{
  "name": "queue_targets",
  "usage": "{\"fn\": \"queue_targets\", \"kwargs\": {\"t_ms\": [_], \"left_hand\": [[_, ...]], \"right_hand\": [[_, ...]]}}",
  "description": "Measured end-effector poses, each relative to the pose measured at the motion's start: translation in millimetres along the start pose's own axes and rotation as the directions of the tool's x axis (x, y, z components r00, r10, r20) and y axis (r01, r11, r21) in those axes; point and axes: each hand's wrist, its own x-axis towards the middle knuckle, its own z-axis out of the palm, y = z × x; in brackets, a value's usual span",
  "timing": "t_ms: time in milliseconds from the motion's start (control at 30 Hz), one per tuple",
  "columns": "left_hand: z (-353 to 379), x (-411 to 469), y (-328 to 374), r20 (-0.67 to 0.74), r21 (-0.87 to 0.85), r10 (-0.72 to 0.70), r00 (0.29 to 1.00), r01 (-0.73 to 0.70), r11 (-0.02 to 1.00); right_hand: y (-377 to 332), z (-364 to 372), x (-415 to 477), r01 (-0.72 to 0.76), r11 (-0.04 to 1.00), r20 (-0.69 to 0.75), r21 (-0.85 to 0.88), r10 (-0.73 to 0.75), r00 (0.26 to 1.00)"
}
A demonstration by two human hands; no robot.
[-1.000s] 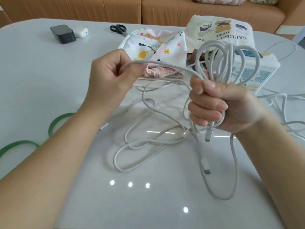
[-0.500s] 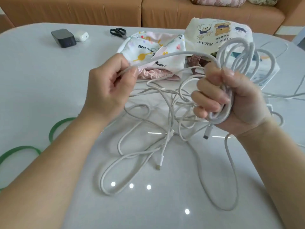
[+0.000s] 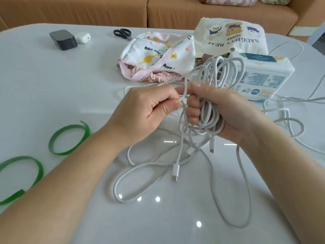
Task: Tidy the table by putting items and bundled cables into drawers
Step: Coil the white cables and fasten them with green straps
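Table (image 3: 61, 95) is a glossy white slab, no drawer in view. At the far side sit a bear-print bag (image 3: 232, 39), a patterned pouch (image 3: 158, 55) and a tissue pack (image 3: 263, 78).

The white cable (image 3: 204, 115) is half coiled. The loops are gathered in the right hand (image 3: 228, 117), fingers curled tight round the bundle. The rest trails over the table below and off to the right. The left hand (image 3: 146, 110) pinches one loose strand, just beside the right fist.

Handling call: light, limp, smooth jacket, so the loops will spring open and slide if the grip slackens. Hold at the waist of the coil where the strands cross, not by a plug. The tail can snag on the other runs, so feed it slowly.

Two green bands (image 3: 70, 127) lie at the left, well apart from the hands — probably the ties for the bundle.

Small stuff at the far left: dark charger (image 3: 63, 39), earbud case (image 3: 82, 37) touching it, scissors (image 3: 122, 33). USB-C plugs (image 3: 175, 171) dangle below the hands.
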Motion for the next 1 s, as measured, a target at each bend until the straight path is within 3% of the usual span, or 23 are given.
{"fn": "queue_targets", "kwargs": {"t_ms": [100, 267, 500, 567, 633, 767, 900, 1000], "left_hand": [[3, -1, 0, 0.048, -0.022, -0.014, 0.999, 0.015, 1.0], [2, -2, -2, 0.1, -0.013, -0.064, 0.993, 0.066, 0.998], [-3, -2, -12, 0.113, 0.116, -0.069, 0.991, 0.055, 0.992], [-8, 0, -15, 0.122, 0.151, -0.032, 0.992, 0.014, 0.988], [-15, 2, -19, 0.106, 0.174, 0.023, 0.994, -0.042, 0.984], [-25, 5, -25, 0.099, 0.283, 0.109, 0.989, -0.133, 0.95], [-30, 6, -26, 0.067, 0.343, 0.154, 0.986, -0.168, 0.924], [-30, 7, -24, 0.021, 0.323, 0.169, 0.985, -0.167, 0.932]], "right_hand": [[2, 2, 1, 0.028, 1.0, -0.049, -0.001, -0.028, 0.998], [0, 0, 3, 0.221, 0.96, -0.138, 0.17, -0.199, 0.97], [-5, 6, 2, 0.318, 0.92, -0.058, 0.229, -0.314, 0.948], [-16, -3, -2, 0.221, 0.912, 0.078, 0.347, -0.263, 0.962], [-24, -13, -5, 0.008, 0.902, 0.237, 0.431, -0.122, 0.964], [-28, -25, -12, -0.365, 0.878, 0.445, 0.309, 0.206, 0.871], [-31, -32, -16, -0.461, 0.873, 0.513, 0.159, 0.326, 0.794], [-26, -31, -14, -0.426, 0.9, 0.47, 0.096, 0.336, 0.816]]}}
